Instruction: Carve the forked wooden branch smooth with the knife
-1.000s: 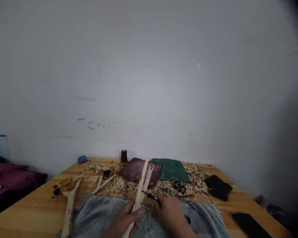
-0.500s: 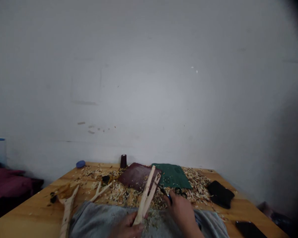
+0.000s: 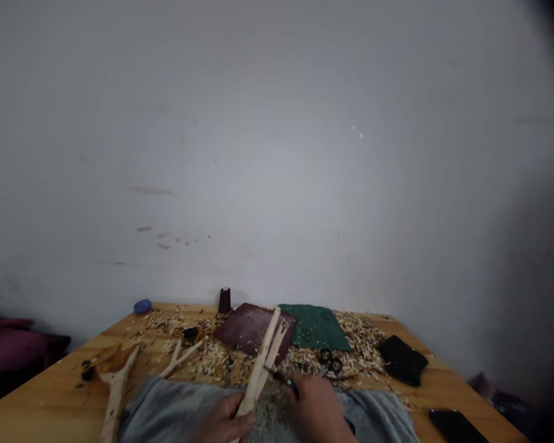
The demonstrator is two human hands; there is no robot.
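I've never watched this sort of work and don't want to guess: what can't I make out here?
All in the head view:
Forked stick: lower end not seen, with the left hand and the bottom edge in the way.
Dark tool: handle mostly covered by the right hand; tip too small and blurred to tell whether it touches the wood.
Black slab: near end cut off by the bottom edge.

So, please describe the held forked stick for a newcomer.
On the table, find the grey cloth at the near side. Above the cloth, the left hand grips the forked stick. Only this one is in a hand; the two others, to its left, are not.
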